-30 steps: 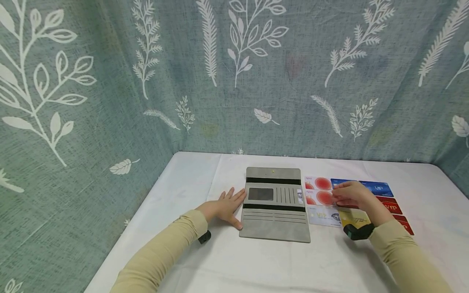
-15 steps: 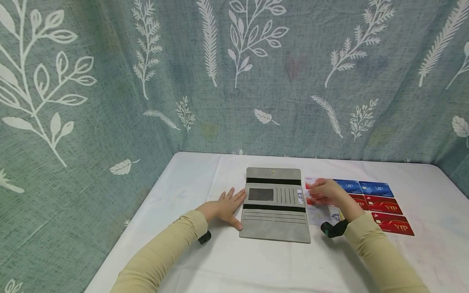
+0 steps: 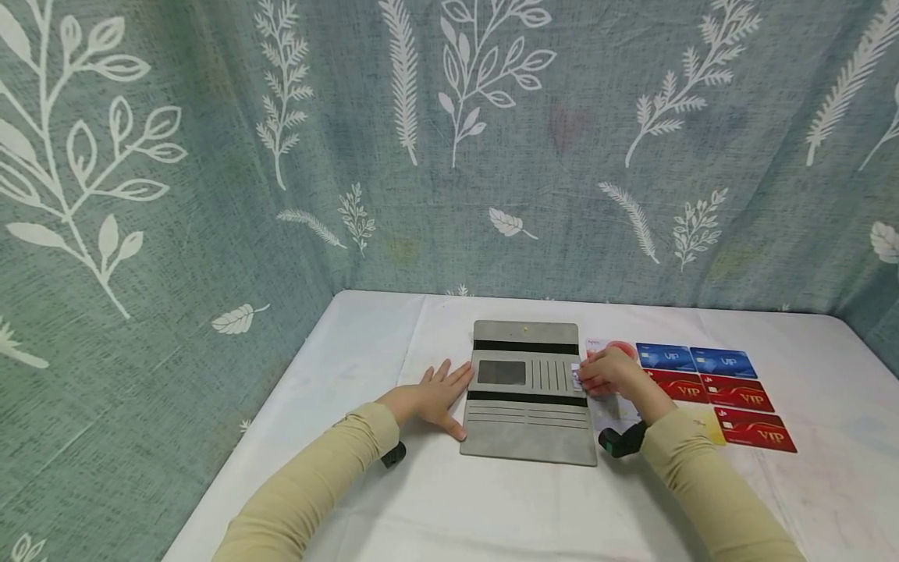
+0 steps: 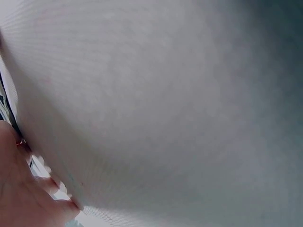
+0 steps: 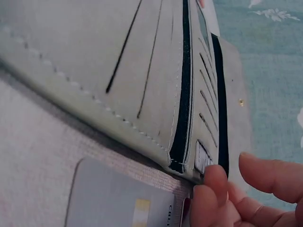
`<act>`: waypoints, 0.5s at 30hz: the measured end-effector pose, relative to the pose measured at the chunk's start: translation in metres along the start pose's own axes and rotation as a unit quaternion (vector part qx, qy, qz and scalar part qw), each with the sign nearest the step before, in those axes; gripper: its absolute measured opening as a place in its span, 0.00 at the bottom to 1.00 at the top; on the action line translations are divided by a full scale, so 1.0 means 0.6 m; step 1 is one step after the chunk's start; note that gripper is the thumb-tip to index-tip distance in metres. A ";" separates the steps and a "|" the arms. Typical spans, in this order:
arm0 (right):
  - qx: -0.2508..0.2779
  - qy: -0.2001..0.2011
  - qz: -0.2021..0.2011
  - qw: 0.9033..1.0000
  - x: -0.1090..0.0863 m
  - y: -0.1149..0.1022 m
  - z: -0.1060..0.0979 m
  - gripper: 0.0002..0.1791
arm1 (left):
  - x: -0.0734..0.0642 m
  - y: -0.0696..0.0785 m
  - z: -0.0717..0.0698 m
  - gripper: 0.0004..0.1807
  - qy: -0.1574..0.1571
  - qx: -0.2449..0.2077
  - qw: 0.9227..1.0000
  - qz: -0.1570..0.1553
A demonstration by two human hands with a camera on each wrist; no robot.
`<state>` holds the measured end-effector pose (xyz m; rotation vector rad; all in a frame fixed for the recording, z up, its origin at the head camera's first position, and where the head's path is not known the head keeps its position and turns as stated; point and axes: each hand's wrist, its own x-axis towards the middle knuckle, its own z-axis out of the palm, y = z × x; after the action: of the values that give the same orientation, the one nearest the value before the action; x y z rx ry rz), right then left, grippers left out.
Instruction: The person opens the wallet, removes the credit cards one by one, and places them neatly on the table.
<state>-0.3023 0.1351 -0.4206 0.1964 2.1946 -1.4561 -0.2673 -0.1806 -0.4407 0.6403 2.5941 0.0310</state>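
Note:
A grey wallet [image 3: 530, 446] lies unfolded on the white-covered table, its slots facing up. My left hand [image 3: 434, 396] rests with spread fingers along its left edge. At the right edge a whitish card [image 3: 575, 377] sticks out of a slot, and my right hand [image 3: 618, 371] is right there. In the right wrist view, thumb and index finger [image 5: 216, 182] pinch at the end of this card [image 5: 202, 157], while another finger stands apart. The left wrist view shows mostly pale cloth, with part of the left hand [image 4: 28, 189] at the lower left.
Right of the wallet lie cards in rows: blue cards [image 3: 723, 362], red cards [image 3: 755, 429], a gold card [image 3: 711, 417] partly under the sleeve, a silver card [image 5: 118, 198] and pink-and-white ones partly behind the right hand. A green leaf-patterned curtain [image 3: 506, 187] rises behind the table.
My right hand has moved left from over the rows of cards to the wallet's right edge, uncovering blue and red cards. The left hand has stayed in place.

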 end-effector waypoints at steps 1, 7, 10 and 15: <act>-0.006 0.004 0.003 1.000 0.001 0.000 0.000 0.21 | 0.000 0.000 0.000 0.64 0.000 0.002 1.000 0.000; -0.017 0.008 0.015 1.000 0.003 -0.003 -0.002 0.21 | 0.002 -0.001 0.001 0.65 -0.004 0.006 1.000 -0.001; -0.014 0.007 0.013 1.000 0.003 -0.002 0.001 0.22 | 0.002 -0.001 0.001 0.65 -0.003 0.005 1.000 -0.002; -0.008 0.007 0.008 1.000 0.000 -0.005 0.007 0.21 | 0.003 -0.001 0.001 0.64 0.000 0.007 1.000 0.000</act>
<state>-0.3024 0.1300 -0.4195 0.2191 2.2111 -1.4327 -0.2687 -0.1802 -0.4420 0.6462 2.5961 0.0119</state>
